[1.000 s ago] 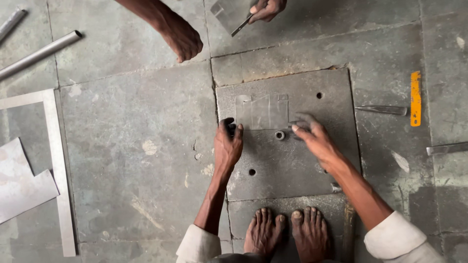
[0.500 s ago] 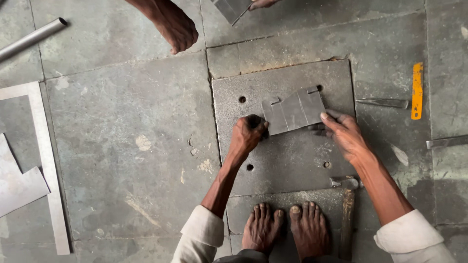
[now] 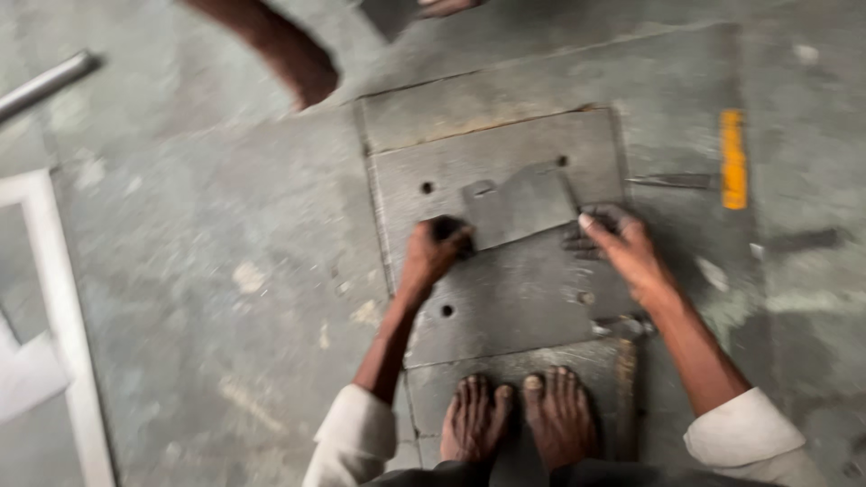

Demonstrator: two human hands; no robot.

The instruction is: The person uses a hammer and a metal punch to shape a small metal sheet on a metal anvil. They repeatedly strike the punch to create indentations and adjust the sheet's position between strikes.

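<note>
The small grey metal sheet piece [image 3: 519,206] lies flat on the large steel base plate [image 3: 505,298], just above the centre of the frame, its long edge tilted up to the right. It looks thin, stiff and light enough to shift with your fingers; its cut edges are probably sharp and its face smooth, so you do best to take it by its two short ends rather than along the long edge. A notch shows at its upper left corner.

Your left hand [image 3: 435,251] is curled at the piece's lower left corner, fingers bent down against it; motion blur hides whether it pinches the edge or only presses on it. Your right hand [image 3: 622,248] is half spread, fingers reaching to the piece's right end and touching it there, with no closed grip visible.

The base plate has several round holes and sits on the grey stone floor [image 3: 207,298]. Your bare feet [image 3: 519,415] rest on a plate at the lower centre. A yellow marker [image 3: 732,158] lies at the right. Another person's forearm [image 3: 280,50] crosses the upper left.
</note>
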